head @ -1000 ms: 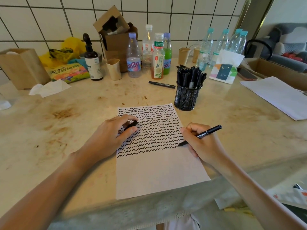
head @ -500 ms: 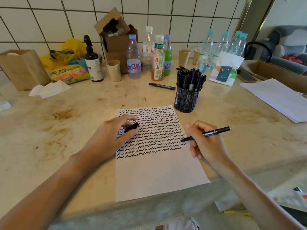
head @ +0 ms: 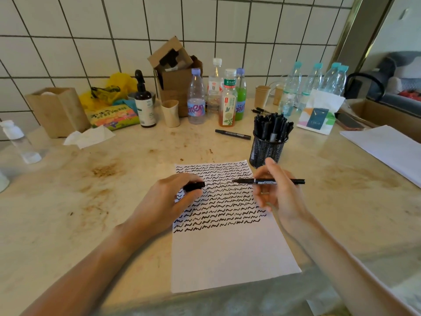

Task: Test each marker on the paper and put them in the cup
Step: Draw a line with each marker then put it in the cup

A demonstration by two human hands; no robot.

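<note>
A white sheet of paper (head: 230,256) lies in front of me, its upper half filled with rows of black squiggles. My right hand (head: 276,192) holds an uncapped black marker (head: 268,181) level above the sheet, tip pointing left. My left hand (head: 169,199) pinches the black cap (head: 194,186), its open end facing the marker's tip a short gap away. Behind the paper stands a black mesh cup (head: 266,149) filled with several black markers. One capped marker (head: 232,134) lies loose on the counter left of the cup.
Along the tiled wall stand bottles (head: 227,99), paper cups (head: 170,112), a cardboard box (head: 175,71), a wooden tissue holder (head: 58,110) and a snack bag (head: 114,116). A tissue pack (head: 319,115) and more white sheets (head: 387,149) lie at right. The counter edge runs just under the paper.
My right hand has lifted the marker off the paper and turned it level, moving left and up toward the cap. My left hand has raised the cap slightly toward it.
</note>
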